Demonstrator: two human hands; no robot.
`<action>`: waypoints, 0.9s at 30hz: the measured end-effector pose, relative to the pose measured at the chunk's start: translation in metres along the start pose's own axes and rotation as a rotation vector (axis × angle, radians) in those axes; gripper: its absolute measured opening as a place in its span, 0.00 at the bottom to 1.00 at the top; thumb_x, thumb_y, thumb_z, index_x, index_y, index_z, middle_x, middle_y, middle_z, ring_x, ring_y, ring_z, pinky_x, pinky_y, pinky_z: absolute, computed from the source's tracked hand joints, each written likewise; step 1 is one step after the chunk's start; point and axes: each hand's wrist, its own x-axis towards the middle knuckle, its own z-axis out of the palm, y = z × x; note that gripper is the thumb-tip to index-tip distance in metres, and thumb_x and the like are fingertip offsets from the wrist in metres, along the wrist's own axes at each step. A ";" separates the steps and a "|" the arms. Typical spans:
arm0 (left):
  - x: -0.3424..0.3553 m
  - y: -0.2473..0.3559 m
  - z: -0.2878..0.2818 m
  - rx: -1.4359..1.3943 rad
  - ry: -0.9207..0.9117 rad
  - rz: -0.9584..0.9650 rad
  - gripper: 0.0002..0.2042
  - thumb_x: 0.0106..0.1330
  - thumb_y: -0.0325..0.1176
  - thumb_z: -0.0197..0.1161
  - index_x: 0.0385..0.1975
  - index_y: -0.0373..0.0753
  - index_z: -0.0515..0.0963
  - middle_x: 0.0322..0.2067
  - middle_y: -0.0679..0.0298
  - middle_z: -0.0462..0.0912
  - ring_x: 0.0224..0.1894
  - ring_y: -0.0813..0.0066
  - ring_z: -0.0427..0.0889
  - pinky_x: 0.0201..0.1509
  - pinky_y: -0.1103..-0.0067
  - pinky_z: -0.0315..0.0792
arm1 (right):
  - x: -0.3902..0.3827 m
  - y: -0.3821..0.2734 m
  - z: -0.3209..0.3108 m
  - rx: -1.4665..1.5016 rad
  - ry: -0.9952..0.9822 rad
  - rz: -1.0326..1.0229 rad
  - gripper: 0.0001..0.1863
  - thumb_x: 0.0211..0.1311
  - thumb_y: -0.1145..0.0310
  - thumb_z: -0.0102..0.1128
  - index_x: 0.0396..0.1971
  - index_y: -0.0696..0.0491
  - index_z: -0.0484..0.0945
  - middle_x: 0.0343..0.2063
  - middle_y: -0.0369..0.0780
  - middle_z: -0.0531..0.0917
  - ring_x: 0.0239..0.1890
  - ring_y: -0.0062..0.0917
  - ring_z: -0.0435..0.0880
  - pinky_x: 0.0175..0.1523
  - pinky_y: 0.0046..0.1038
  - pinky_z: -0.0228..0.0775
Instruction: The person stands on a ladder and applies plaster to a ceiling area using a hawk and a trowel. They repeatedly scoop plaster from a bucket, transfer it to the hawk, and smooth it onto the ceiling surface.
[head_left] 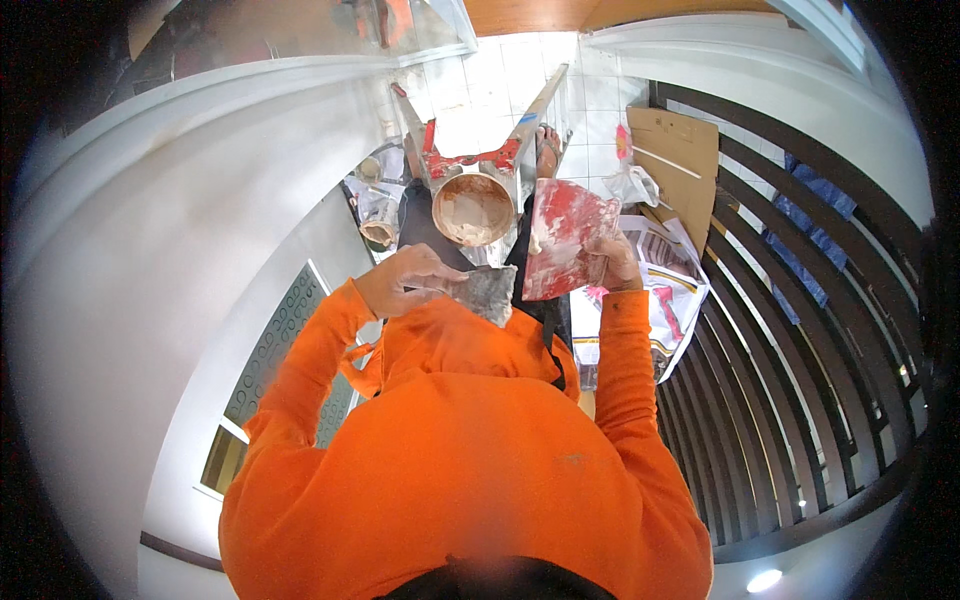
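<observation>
My left hand (pixel 405 281) is closed on the handle of a small putty knife (pixel 488 292) whose grey blade is caked with filler and points right. My right hand (pixel 616 262) grips the lower right edge of a red flat board (pixel 558 250) smeared with pale filler, held tilted just right of the knife. Blade and board nearly touch in front of my chest. Below them a round bucket (pixel 472 208) of pale filler sits on top of a ladder (pixel 455 160) with red braces. My orange sleeves fill the lower half of the view.
A curved white wall (pixel 150 280) rises at my left with a patterned vent panel (pixel 270 345). Dark slatted railing (pixel 800 330) runs along the right. Down on the white tiled floor lie flattened cardboard (pixel 675 150), printed sheets (pixel 670 290) and cans (pixel 380 225).
</observation>
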 end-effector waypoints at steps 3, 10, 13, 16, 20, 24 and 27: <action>0.020 0.005 0.009 0.076 0.070 0.084 0.22 0.52 0.18 0.63 0.48 0.46 0.80 0.38 0.65 0.75 0.42 0.66 0.72 0.49 0.74 0.68 | 0.010 0.009 -0.013 0.042 -0.107 0.050 0.32 0.46 0.75 0.59 0.56 0.60 0.66 0.46 0.43 0.79 0.44 0.30 0.81 0.48 0.30 0.76; 0.052 0.024 0.003 0.121 0.199 0.352 0.18 0.53 0.18 0.63 0.45 0.41 0.81 0.41 0.63 0.83 0.43 0.63 0.77 0.50 0.71 0.70 | -0.001 -0.006 0.037 0.034 -0.117 -0.013 0.33 0.44 0.77 0.58 0.57 0.61 0.66 0.46 0.42 0.79 0.45 0.29 0.80 0.50 0.29 0.74; 0.051 0.030 -0.003 0.141 0.224 0.429 0.18 0.53 0.18 0.62 0.44 0.39 0.81 0.41 0.61 0.83 0.42 0.61 0.79 0.48 0.70 0.72 | -0.008 -0.012 0.048 0.064 -0.078 -0.067 0.34 0.41 0.78 0.59 0.56 0.61 0.66 0.45 0.42 0.79 0.46 0.29 0.79 0.52 0.30 0.72; 0.048 0.032 -0.009 0.182 0.250 0.446 0.19 0.52 0.18 0.66 0.45 0.41 0.80 0.40 0.61 0.84 0.39 0.63 0.80 0.43 0.72 0.73 | -0.013 -0.024 0.062 0.032 -0.107 -0.134 0.35 0.41 0.79 0.59 0.56 0.61 0.66 0.45 0.42 0.79 0.46 0.30 0.79 0.53 0.31 0.72; 0.044 0.043 -0.026 0.240 0.267 0.482 0.19 0.52 0.17 0.67 0.44 0.43 0.80 0.39 0.61 0.84 0.38 0.65 0.80 0.41 0.73 0.73 | -0.012 -0.028 0.068 0.066 -0.145 -0.179 0.39 0.38 0.79 0.61 0.59 0.62 0.63 0.51 0.45 0.76 0.50 0.33 0.78 0.57 0.32 0.70; 0.040 0.052 -0.038 0.264 0.253 0.480 0.18 0.52 0.17 0.66 0.43 0.42 0.79 0.39 0.61 0.84 0.38 0.64 0.81 0.41 0.73 0.73 | -0.015 -0.034 0.084 0.065 -0.185 -0.226 0.45 0.38 0.80 0.60 0.64 0.61 0.57 0.55 0.45 0.73 0.55 0.33 0.75 0.60 0.32 0.68; 0.038 0.063 -0.048 0.334 0.262 0.513 0.18 0.52 0.17 0.66 0.43 0.41 0.79 0.39 0.61 0.84 0.37 0.64 0.81 0.42 0.73 0.74 | -0.017 -0.039 0.081 0.027 -0.218 -0.227 0.48 0.39 0.78 0.59 0.67 0.59 0.53 0.58 0.44 0.70 0.59 0.33 0.71 0.63 0.33 0.65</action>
